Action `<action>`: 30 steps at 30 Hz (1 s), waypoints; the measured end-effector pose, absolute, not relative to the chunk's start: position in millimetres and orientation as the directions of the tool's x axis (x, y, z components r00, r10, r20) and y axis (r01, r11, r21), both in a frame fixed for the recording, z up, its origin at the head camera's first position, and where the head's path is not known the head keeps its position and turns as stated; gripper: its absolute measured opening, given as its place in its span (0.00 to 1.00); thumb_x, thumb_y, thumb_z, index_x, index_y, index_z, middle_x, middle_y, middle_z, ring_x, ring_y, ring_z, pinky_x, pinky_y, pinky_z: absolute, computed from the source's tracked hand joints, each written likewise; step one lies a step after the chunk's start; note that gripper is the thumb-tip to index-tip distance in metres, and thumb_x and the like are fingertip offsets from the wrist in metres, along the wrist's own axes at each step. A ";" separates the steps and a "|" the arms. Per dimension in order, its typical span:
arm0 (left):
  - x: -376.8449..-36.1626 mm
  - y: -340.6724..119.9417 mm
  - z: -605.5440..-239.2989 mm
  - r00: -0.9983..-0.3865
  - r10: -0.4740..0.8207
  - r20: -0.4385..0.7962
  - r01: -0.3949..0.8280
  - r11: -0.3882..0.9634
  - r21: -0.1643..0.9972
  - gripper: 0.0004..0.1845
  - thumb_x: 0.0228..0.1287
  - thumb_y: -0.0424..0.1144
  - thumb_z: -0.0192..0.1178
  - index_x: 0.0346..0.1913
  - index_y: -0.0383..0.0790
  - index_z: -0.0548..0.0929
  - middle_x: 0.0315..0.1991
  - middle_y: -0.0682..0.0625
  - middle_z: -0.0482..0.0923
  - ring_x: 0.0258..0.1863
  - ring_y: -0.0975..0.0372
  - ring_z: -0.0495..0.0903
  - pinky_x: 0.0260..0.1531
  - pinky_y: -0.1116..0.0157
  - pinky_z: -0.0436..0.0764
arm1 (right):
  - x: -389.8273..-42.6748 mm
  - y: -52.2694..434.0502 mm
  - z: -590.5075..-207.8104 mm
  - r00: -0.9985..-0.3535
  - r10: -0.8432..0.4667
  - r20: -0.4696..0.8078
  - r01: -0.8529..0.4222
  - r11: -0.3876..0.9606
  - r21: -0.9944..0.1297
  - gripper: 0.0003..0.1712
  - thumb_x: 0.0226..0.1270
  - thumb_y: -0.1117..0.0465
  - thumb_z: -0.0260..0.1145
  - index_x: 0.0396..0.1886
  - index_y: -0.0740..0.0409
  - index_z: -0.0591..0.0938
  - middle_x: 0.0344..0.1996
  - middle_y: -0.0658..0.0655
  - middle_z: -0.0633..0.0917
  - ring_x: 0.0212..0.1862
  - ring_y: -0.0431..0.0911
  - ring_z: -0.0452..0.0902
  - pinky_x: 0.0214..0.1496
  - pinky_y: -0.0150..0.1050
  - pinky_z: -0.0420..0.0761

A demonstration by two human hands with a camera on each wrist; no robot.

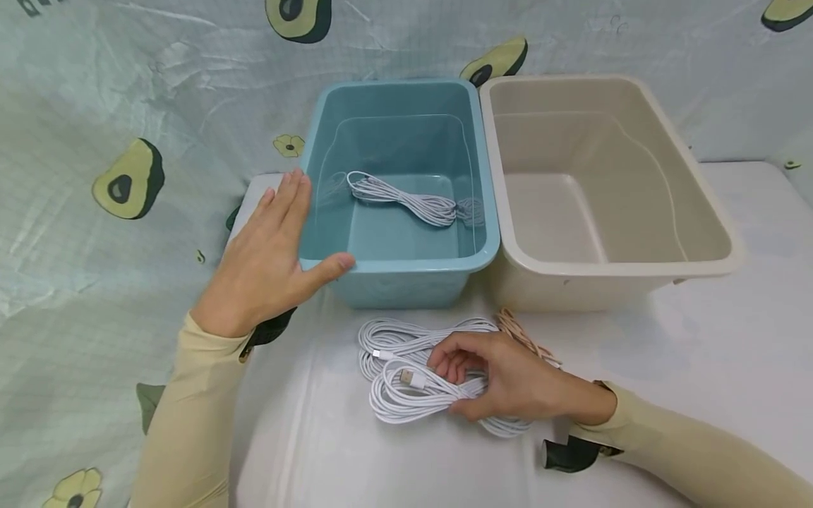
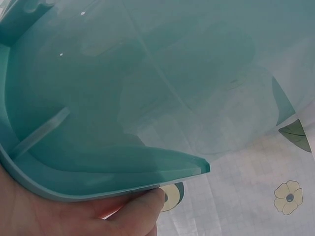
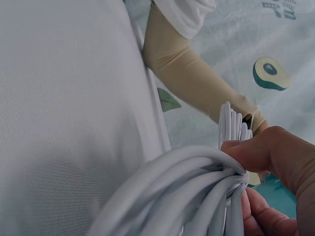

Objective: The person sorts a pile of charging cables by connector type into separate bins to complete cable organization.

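My left hand [image 1: 269, 247] lies flat and open against the left wall and front corner of the blue tub [image 1: 317, 247], thumb on its rim. A coiled white cable [image 1: 406, 200] lies inside that tub. My right hand [image 1: 492, 377] grips a bundle of coiled white cables [image 1: 406, 384] on the white table in front of the tubs. A white USB plug [image 1: 411, 379] sticks out of the bundle. In the right wrist view my fingers [image 3: 270, 157] curl round the white cable loops [image 3: 187, 191]. The left wrist view shows the blue tub's wall [image 2: 123, 108] with my thumb [image 2: 133, 209] under its rim.
A beige tub [image 1: 711, 261] stands to the right of the blue one, touching it, with nothing in it. A tan cord [image 1: 521, 331] lies behind my right hand. An avocado-print sheet [image 1: 127, 176] covers the wall and the left side.
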State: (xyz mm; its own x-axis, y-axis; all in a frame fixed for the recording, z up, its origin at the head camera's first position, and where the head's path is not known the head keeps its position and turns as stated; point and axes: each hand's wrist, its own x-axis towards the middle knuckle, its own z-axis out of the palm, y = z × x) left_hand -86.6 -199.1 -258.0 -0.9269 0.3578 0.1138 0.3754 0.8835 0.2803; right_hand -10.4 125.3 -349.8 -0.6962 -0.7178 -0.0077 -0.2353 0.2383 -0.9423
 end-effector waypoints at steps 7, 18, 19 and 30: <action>-85.3 -201.2 -255.0 -0.933 0.344 0.106 0.360 0.887 0.289 0.58 0.68 0.73 0.53 0.84 0.36 0.43 0.86 0.41 0.41 0.87 0.50 0.44 0.88 0.54 0.43 | -11.8 125.4 -344.8 -0.683 -0.730 0.005 -0.228 0.207 -0.951 0.27 0.50 0.72 0.80 0.52 0.59 0.84 0.41 0.54 0.84 0.42 0.37 0.80 0.48 0.29 0.86; -86.0 -199.7 -254.0 -0.929 0.353 0.109 0.370 0.883 0.289 0.59 0.68 0.74 0.52 0.84 0.36 0.42 0.86 0.40 0.41 0.87 0.50 0.45 0.88 0.55 0.44 | -12.8 128.1 -333.5 -0.681 -0.730 0.060 -0.208 0.114 -0.971 0.29 0.50 0.75 0.79 0.54 0.60 0.85 0.42 0.57 0.84 0.43 0.40 0.80 0.50 0.29 0.87; -86.1 -199.6 -254.1 -0.929 0.353 0.107 0.369 0.883 0.289 0.59 0.68 0.74 0.52 0.84 0.36 0.42 0.86 0.40 0.41 0.87 0.50 0.44 0.88 0.55 0.43 | -13.5 128.0 -331.9 -0.676 -0.734 0.063 -0.206 0.106 -0.973 0.28 0.51 0.74 0.79 0.55 0.60 0.85 0.43 0.57 0.84 0.43 0.40 0.80 0.51 0.30 0.87; -86.7 -198.7 -255.2 -0.931 0.349 0.111 0.366 0.885 0.289 0.59 0.68 0.74 0.52 0.83 0.35 0.43 0.86 0.41 0.41 0.87 0.50 0.44 0.88 0.55 0.44 | -20.5 126.1 -312.1 -0.649 -0.751 0.126 -0.276 0.077 -0.958 0.29 0.52 0.73 0.80 0.56 0.57 0.86 0.42 0.55 0.86 0.43 0.42 0.80 0.48 0.30 0.87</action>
State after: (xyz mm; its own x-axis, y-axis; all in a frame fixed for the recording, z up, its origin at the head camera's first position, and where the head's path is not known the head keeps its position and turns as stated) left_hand -86.7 -198.7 -255.2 -0.9308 0.3485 0.1105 0.3656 0.8847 0.2891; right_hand -20.5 126.1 -312.1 -0.6486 -0.7506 0.1263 -0.2761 0.0773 -0.9580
